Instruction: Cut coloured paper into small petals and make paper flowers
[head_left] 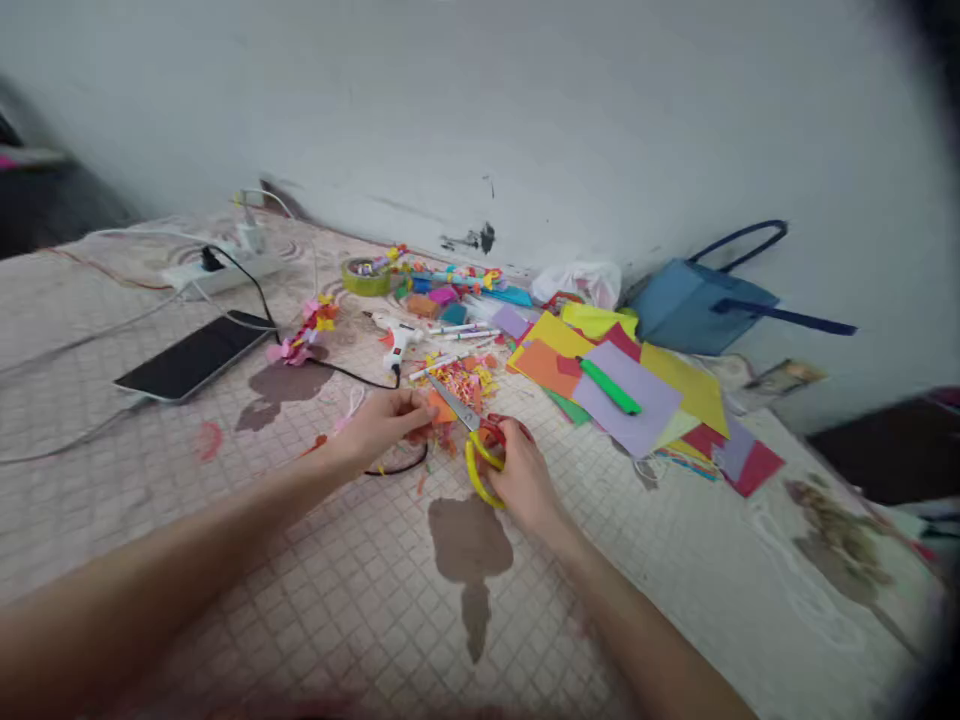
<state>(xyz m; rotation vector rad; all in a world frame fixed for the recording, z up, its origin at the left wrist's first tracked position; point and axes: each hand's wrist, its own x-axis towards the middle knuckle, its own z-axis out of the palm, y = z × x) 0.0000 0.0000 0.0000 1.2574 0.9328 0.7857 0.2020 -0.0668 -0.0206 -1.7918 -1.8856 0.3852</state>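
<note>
My right hand [523,478] grips scissors [471,430] with yellow and red handles; the blades point up and left, toward my other hand. My left hand [384,420] pinches a small orange paper piece [441,408] right at the blades. Both hands rest low over a patterned cloth surface [315,600]. Just beyond the blades lies a heap of colourful paper scraps [463,378].
A white glue gun [397,338] with a black cord, markers, a tape roll [365,277] and paper flowers [307,335] lie beyond. Coloured paper sheets [637,390] with a green marker [609,386] spread at right. A blue bag [701,305] leans on the wall. A tablet [195,355] and power strip [217,272] sit left.
</note>
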